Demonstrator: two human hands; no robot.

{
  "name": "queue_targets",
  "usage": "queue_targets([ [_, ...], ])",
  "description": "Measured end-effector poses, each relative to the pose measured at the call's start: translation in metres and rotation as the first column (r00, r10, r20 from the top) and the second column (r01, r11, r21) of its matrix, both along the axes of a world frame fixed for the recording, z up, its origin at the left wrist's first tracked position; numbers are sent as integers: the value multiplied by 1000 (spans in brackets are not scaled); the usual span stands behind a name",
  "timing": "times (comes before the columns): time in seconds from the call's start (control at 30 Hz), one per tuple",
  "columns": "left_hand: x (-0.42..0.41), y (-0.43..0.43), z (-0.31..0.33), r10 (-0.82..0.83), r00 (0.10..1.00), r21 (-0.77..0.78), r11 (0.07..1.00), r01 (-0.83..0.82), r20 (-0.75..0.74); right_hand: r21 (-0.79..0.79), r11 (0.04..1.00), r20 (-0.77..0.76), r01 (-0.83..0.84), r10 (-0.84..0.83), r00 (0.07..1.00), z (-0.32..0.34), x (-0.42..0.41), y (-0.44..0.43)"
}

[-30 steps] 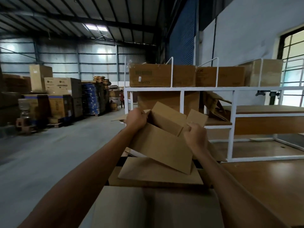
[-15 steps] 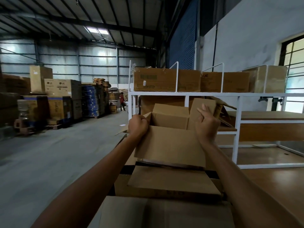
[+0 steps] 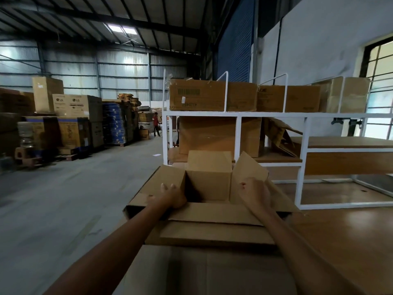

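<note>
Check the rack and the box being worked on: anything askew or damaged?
Yes. On the middle shelf of the white rack, a crumpled cardboard box leans tilted beside the upright carton, creased and half collapsed. The open box being worked on looks sound; its flaps simply splay outward.
</note>
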State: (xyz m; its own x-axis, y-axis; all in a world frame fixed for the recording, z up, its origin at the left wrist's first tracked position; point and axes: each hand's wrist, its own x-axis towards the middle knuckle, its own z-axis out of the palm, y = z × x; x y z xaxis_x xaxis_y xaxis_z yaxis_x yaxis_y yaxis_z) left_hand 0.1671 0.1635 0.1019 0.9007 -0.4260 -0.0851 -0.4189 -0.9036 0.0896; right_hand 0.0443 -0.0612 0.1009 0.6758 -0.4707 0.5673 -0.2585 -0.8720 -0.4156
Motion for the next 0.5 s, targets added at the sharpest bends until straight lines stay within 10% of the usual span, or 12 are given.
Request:
queue_targets([
  [0.27, -46, 2, 32, -174, 982, -80, 981, 179, 67, 275, 902, -385, -334, 422, 821, 30, -43, 8],
  [0.37, -77, 2, 53, -381, 907, -199, 917, 345, -182, 404, 763, -448, -505, 646, 618, 50, -69, 29],
  [0.5, -83, -2, 51, -503, 820, -85, 862, 500, -273, 233, 751, -577, -618, 618, 534, 49, -69, 39],
])
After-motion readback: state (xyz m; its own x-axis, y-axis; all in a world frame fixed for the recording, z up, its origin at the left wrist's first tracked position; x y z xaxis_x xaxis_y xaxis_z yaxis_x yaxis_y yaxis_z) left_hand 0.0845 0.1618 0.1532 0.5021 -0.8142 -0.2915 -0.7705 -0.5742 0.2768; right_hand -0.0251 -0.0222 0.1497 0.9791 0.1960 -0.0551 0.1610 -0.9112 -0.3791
